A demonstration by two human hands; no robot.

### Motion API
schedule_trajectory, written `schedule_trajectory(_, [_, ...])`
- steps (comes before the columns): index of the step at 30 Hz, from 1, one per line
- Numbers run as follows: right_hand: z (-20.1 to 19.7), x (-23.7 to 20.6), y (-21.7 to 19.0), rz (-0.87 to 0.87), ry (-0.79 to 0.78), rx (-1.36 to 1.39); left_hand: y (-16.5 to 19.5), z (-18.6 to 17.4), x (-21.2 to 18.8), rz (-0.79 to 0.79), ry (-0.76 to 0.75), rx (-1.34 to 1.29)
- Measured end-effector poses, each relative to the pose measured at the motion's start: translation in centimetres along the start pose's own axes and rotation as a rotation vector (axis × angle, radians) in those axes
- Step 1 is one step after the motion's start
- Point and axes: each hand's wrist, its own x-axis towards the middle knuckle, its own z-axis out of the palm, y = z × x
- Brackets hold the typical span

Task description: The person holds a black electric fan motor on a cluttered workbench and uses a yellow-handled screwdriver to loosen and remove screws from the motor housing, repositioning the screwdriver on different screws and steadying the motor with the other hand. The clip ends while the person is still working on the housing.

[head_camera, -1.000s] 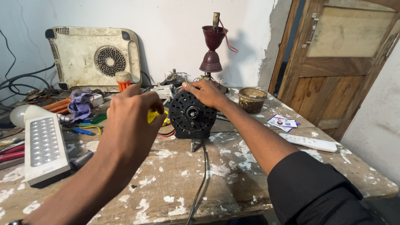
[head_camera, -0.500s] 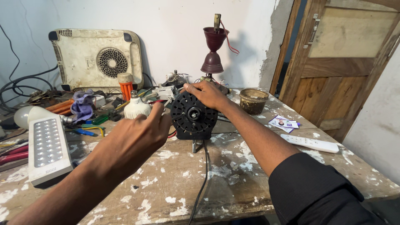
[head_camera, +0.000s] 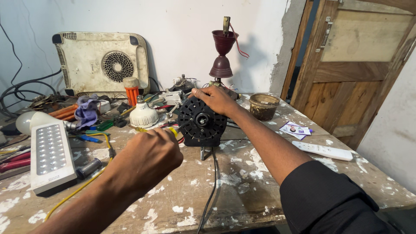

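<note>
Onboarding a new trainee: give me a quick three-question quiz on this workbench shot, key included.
1. True or false: the right hand rests on top of the round black ribbed motor.
2. What lies nearest the table's right edge? A) white slim remote control B) brown round bowl C) white LED panel lamp
3. What colour is the wire running under the left hand?

Key: 1 true; 2 A; 3 yellow.
</note>
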Motion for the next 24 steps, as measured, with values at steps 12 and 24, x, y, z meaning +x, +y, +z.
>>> schedule_trajectory(12, [0.0,0.0,-0.2,0.052,-0.027,0.025,0.3,-2.9,2.4,0.096,-0.108,0.027])
schedule_trajectory(24, [0.0,-0.1,0.2,-0.011,-0.013,0.052,-1.2,-1.5,1.0,0.217,0.029,0.040])
